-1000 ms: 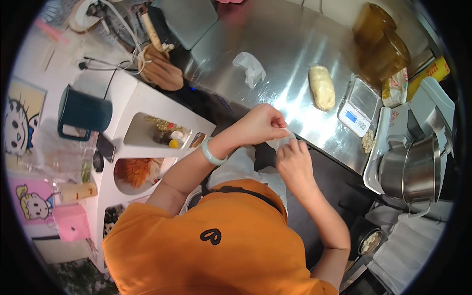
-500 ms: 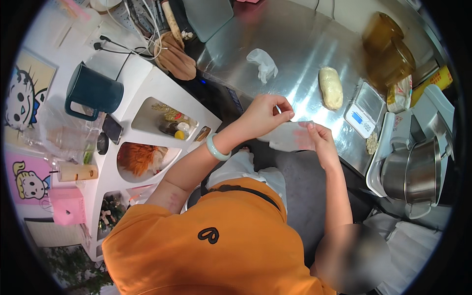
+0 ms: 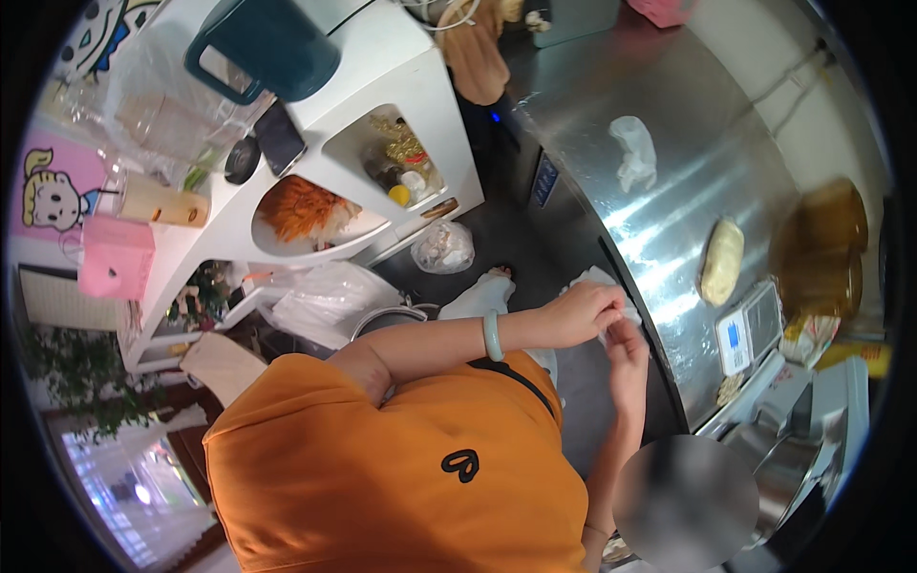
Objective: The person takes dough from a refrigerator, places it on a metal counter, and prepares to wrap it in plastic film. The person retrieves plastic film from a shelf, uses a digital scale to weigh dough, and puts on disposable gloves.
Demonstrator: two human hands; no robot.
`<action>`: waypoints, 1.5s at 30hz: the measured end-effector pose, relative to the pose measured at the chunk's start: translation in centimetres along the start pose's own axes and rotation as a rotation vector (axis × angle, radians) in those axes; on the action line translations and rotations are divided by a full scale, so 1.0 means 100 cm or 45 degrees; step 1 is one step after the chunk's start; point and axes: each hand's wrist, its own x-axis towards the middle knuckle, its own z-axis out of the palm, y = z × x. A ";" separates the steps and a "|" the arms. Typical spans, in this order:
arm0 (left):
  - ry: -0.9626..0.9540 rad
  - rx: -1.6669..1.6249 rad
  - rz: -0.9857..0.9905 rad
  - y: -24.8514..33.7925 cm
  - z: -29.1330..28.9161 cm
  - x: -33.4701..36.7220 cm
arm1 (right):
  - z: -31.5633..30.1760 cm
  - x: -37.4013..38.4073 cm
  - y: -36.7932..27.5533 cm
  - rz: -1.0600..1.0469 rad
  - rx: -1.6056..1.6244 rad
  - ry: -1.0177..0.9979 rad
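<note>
My left hand [image 3: 585,313], with a pale green bangle at the wrist, is in front of the metal counter's near edge, its fingers pinched together. Right beside it, fingers curled and nearly touching, is my right hand [image 3: 626,355]. Between and behind them shows a thin, whitish see-through plastic glove [image 3: 596,277], crumpled and partly hidden by the fingers. A second crumpled piece of the same sort of plastic [image 3: 634,155] lies on the counter [image 3: 659,234]. Farther right rests a pale roll of dough [image 3: 722,263], touched by neither hand.
A white kitchen scale [image 3: 750,329] lies near the dough, with amber jars [image 3: 821,248] behind it. A stand mixer with a steel bowl [image 3: 778,454] is at the right. To the left, a white shelf unit [image 3: 458,181] carries a dark teal jug [image 3: 272,53]. A knotted plastic bag [image 3: 443,247] lies below.
My view has turned, so the counter appears farther right. My hands have come together and the plastic, stretched out flat before, is now bunched at the fingers.
</note>
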 end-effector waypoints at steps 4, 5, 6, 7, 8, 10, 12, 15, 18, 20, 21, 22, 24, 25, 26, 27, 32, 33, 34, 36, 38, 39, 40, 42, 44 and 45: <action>-0.284 0.088 0.205 0.010 -0.012 0.001 | 0.003 0.005 -0.008 -0.092 -1.379 -0.362; -0.279 0.120 0.163 0.009 -0.014 0.000 | 0.001 0.010 -0.005 -0.074 -1.375 -0.406; -0.274 0.152 0.119 0.009 -0.016 0.000 | -0.001 0.016 -0.003 -0.056 -1.371 -0.450; -0.185 0.170 0.154 0.005 -0.015 -0.001 | -0.002 0.022 -0.003 -0.019 -1.241 -0.401; -0.114 0.195 0.190 0.001 -0.010 -0.001 | -0.002 0.026 0.005 -0.023 -0.961 -0.291; -0.013 0.185 0.200 0.001 -0.004 -0.008 | -0.005 0.033 0.032 -0.016 -0.412 -0.064; 0.074 0.127 0.138 0.011 -0.002 -0.012 | -0.018 0.043 0.041 -0.065 -0.524 -0.128; 0.210 0.317 0.029 0.000 -0.008 -0.017 | -0.015 0.050 0.040 0.334 0.390 -0.011; 0.298 0.487 0.010 -0.017 -0.009 -0.020 | 0.014 0.059 0.027 0.323 0.794 -0.095; 0.352 0.568 0.078 -0.020 -0.018 -0.015 | 0.032 0.066 0.013 0.347 1.057 -0.191; 0.337 0.643 0.193 -0.020 -0.022 -0.013 | 0.030 0.069 0.018 0.377 1.050 -0.165; 0.366 0.552 0.274 -0.021 -0.023 -0.011 | 0.027 0.073 0.024 0.404 1.043 -0.140; 0.415 0.363 0.433 -0.024 -0.023 -0.008 | 0.019 0.081 0.028 0.356 0.702 -0.054; 0.288 0.226 0.313 -0.025 -0.024 -0.008 | 0.020 0.084 0.023 0.327 0.598 -0.057; 0.261 0.179 0.279 -0.025 -0.025 -0.007 | 0.019 0.085 0.017 0.299 0.492 -0.057; 0.234 0.132 0.244 -0.025 -0.026 -0.006 | 0.014 0.088 0.021 0.330 0.558 -0.051; 0.210 0.100 0.226 -0.012 -0.031 0.009 | 0.008 0.090 0.023 0.178 1.134 0.024; 0.198 0.097 0.252 -0.005 -0.033 0.014 | 0.011 0.090 0.015 0.082 1.076 0.037; 0.192 0.092 0.280 0.000 -0.035 0.019 | 0.012 0.091 0.004 0.037 1.089 0.012; 0.147 0.106 0.296 0.004 -0.032 0.030 | 0.010 0.092 -0.017 -0.065 1.115 -0.030; 0.127 0.097 0.346 0.012 -0.030 0.041 | 0.007 0.099 -0.031 -0.144 0.940 0.057; 0.136 0.095 0.399 0.015 -0.028 0.048 | 0.004 0.103 -0.034 -0.178 0.929 0.118; 0.131 0.128 0.371 0.021 -0.028 0.053 | 0.002 0.107 -0.037 -0.212 0.922 0.173; 0.068 0.165 0.351 0.037 -0.026 0.060 | -0.008 0.101 -0.043 -0.283 0.969 0.077; 0.060 0.175 0.320 0.043 -0.022 0.067 | -0.018 0.104 -0.047 -0.241 0.927 -0.121; 0.094 0.142 0.340 0.043 -0.017 0.070 | -0.031 0.111 -0.037 -0.150 0.993 -0.207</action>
